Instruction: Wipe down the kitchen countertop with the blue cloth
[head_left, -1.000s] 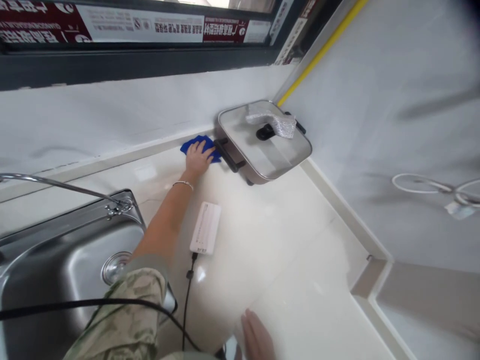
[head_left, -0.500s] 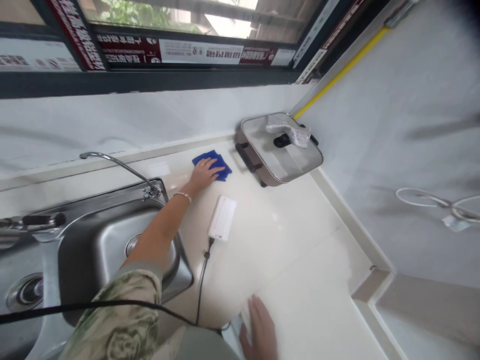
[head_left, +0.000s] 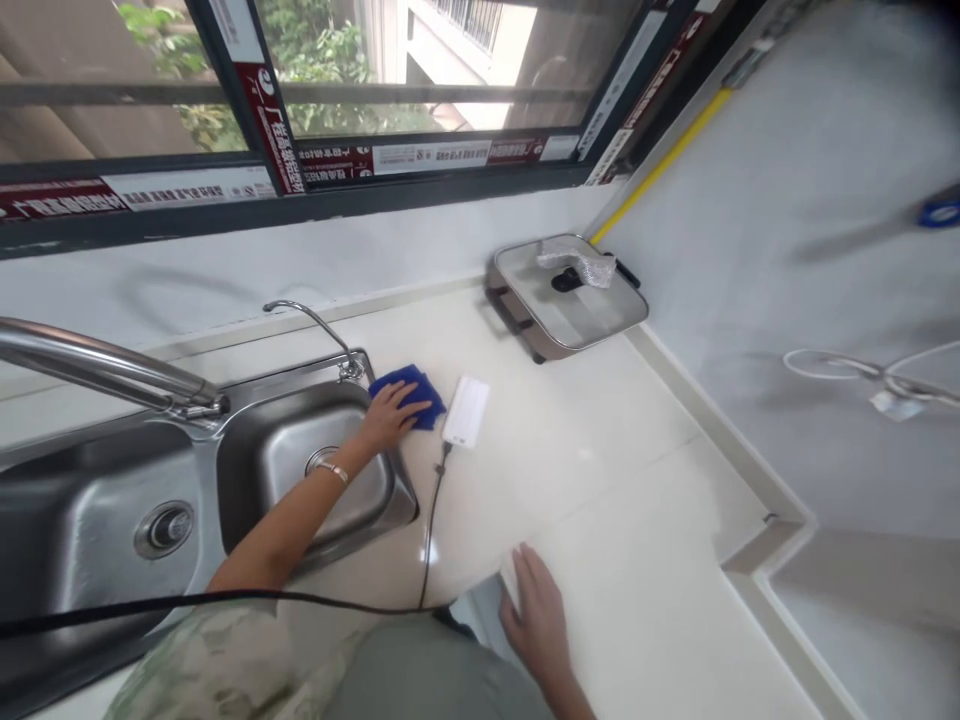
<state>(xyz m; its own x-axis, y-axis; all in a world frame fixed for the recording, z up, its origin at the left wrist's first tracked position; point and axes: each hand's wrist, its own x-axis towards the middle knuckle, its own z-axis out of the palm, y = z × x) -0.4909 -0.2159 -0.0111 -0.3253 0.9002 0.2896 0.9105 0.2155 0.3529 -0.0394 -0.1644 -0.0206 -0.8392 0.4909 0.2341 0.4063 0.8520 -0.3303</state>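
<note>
A folded blue cloth [head_left: 426, 398] lies on the pale countertop [head_left: 600, 450], just right of the sink's back corner. My left hand [head_left: 388, 415] rests on it with the fingers spread, pressing it flat. Right beside the cloth lies a white power bank [head_left: 466, 411], with a dark cable [head_left: 430, 530] running from its lower end toward my body. My right hand [head_left: 536, 605] is at the counter's front edge, its fingers together around something whitish that is mostly hidden.
The double steel sink [head_left: 202, 470] and its large faucet [head_left: 112, 365] fill the left, with a thin tap [head_left: 315, 322] behind. A square lidded pan [head_left: 566, 300] stands in the back corner. A black cable [head_left: 300, 597] crosses the front.
My left hand and the blue cloth have moved from near the pan back toward the sink and my body. The view has shifted, showing more of the sink and window.
</note>
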